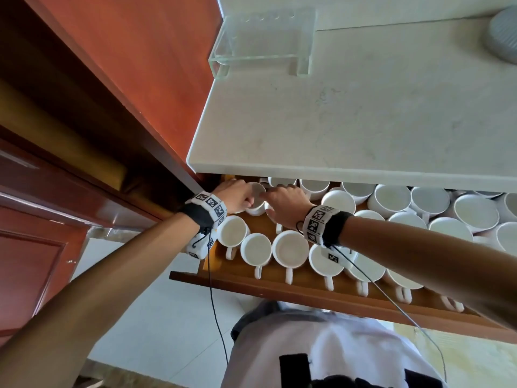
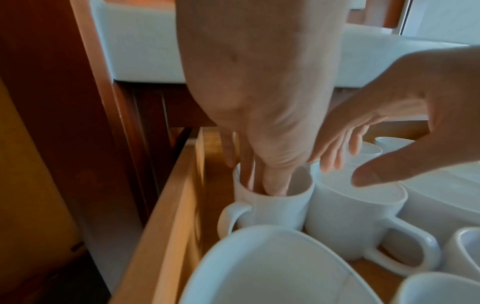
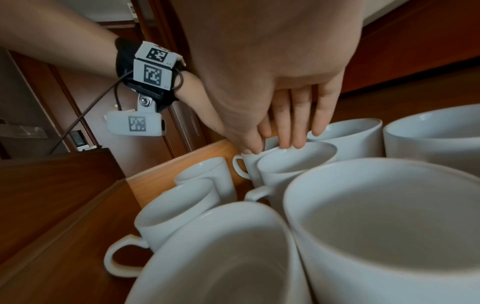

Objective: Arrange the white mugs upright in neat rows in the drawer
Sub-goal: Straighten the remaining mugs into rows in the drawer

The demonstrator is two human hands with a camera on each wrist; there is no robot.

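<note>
Two hands meet at the drawer's far left corner. The left hand (image 2: 259, 107) dips its fingers (image 2: 272, 183) inside an upright white mug (image 2: 272, 207), pinching its rim. The right hand (image 2: 405, 115) hovers with fingers (image 3: 301, 123) straight and together over the neighbouring mug (image 2: 355, 216). More mugs (image 1: 288, 249) stand in rows across the wooden drawer (image 1: 279, 287) beneath the white bench (image 1: 363, 121).

I'm standing in what looks like a kitchen or a pantry. A pale stone countertop (image 1: 349, 116) runs above a pulled-out wooden drawer (image 1: 279, 284) packed with white mugs (image 1: 288, 249), far more of one kind than most homes keep. Reddish wood cabinet panels (image 1: 134, 51) rise beside the counter, a clear glass stand (image 1: 263, 40) sits on it, and light floor tiles (image 1: 156, 317) lie underfoot.
</note>
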